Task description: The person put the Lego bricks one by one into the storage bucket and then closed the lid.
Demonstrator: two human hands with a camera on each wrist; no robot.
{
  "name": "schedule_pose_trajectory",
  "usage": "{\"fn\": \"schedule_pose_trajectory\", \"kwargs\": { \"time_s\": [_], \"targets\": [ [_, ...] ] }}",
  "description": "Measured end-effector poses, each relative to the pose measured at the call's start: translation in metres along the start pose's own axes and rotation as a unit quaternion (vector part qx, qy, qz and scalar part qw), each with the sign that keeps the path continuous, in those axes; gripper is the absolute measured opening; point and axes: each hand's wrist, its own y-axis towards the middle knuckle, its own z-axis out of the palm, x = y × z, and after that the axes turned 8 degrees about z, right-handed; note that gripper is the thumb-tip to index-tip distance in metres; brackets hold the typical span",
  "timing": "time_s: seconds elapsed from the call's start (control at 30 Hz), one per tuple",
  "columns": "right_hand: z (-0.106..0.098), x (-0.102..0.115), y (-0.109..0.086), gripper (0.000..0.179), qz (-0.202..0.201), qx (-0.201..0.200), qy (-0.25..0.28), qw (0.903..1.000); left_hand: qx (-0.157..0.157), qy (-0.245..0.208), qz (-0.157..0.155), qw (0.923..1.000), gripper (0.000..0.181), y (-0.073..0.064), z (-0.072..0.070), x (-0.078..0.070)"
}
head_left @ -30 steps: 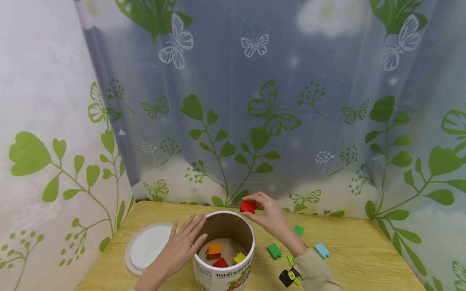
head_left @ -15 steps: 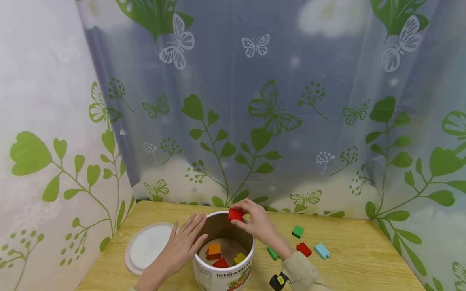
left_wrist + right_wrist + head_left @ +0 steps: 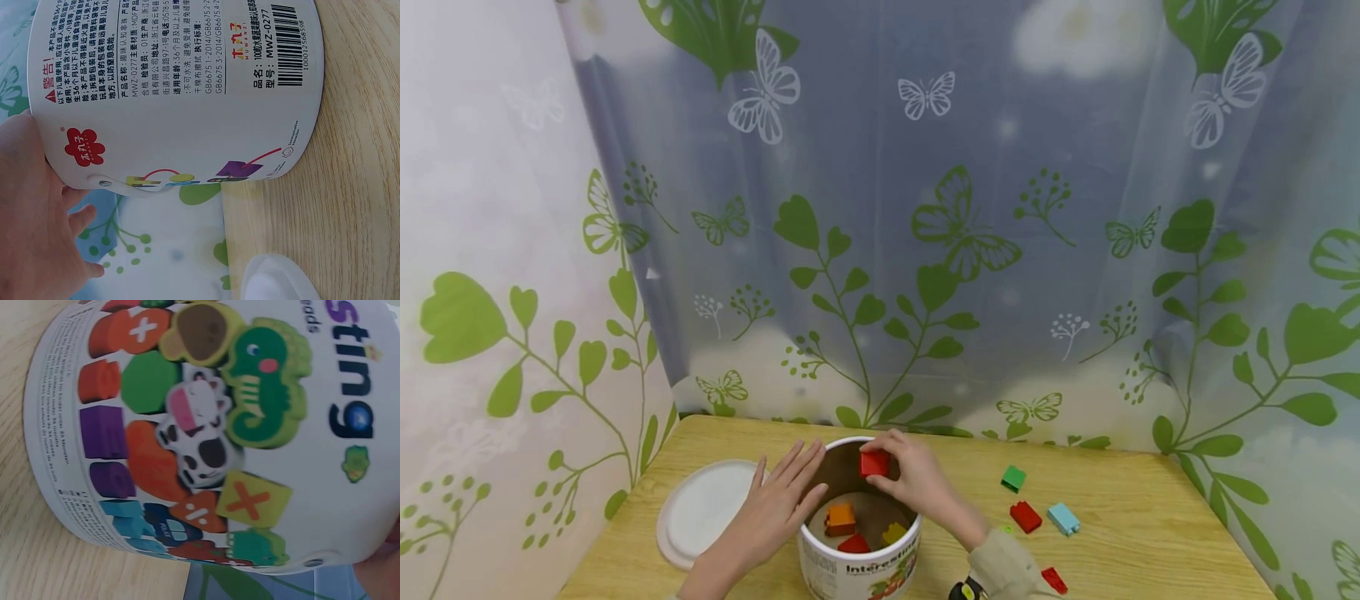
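A white printed bucket (image 3: 820, 573) stands upright on the table, its mouth facing up. At its left rim lies my left hand (image 3: 775, 504), fingers straight; the left wrist view has this hand (image 3: 37, 219) against the bucket's side (image 3: 187, 119). Between thumb and fingers my right hand (image 3: 921, 479) pinches a red toy brick (image 3: 874, 463) within the mouth, near the right rim. Down on the bucket's floor are an orange brick (image 3: 840, 518), another red brick (image 3: 854, 543) and a yellow brick (image 3: 893, 533). Mostly bucket wall (image 3: 269, 487) fills the right wrist view; the held brick is hidden there.
A round white lid (image 3: 707, 510) lies left of the bucket, partly behind the left forearm. To the right are a green brick (image 3: 1013, 478), a red brick (image 3: 1026, 517), a light blue brick (image 3: 1063, 518) and a small red piece (image 3: 1054, 580). A patterned curtain (image 3: 865, 250) hangs behind the table.
My right hand has carried the red brick left and down, from beyond the right rim into the bucket's mouth. Its sleeve has uncovered bricks on the right. My left hand has stayed put.
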Motion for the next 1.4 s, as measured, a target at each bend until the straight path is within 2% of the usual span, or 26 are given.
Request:
{"fn": "schedule_pose_trajectory", "kwargs": {
  "time_s": [0.43,0.63,0.93,1.17,1.4],
  "targets": [
    [0.005,-0.002,-0.003,0.038,-0.01,-0.004,0.001,0.9999,-0.006,0.004,0.008,0.9999,0.06,0.0,0.0,0.0],
    [0.002,-0.002,-0.005,0.033,-0.004,-0.018,0.025,0.9995,-0.01,0.006,0.012,0.9999,0.059,-0.001,0.002,0.0],
    [-0.017,-0.005,-0.01,0.029,0.005,-0.058,0.093,0.9939,-0.007,0.004,0.007,0.9999,0.06,-0.001,0.0,-0.002],
    [-0.036,-0.015,-0.021,0.032,0.043,-0.077,0.093,0.9917,-0.008,0.003,0.009,0.9999,0.061,-0.001,0.0,-0.001],
    [-0.053,-0.036,-0.038,0.037,0.073,-0.095,0.108,0.9869,-0.011,-0.003,0.01,0.9999,0.06,-0.002,-0.002,-0.003]
  ]
}}
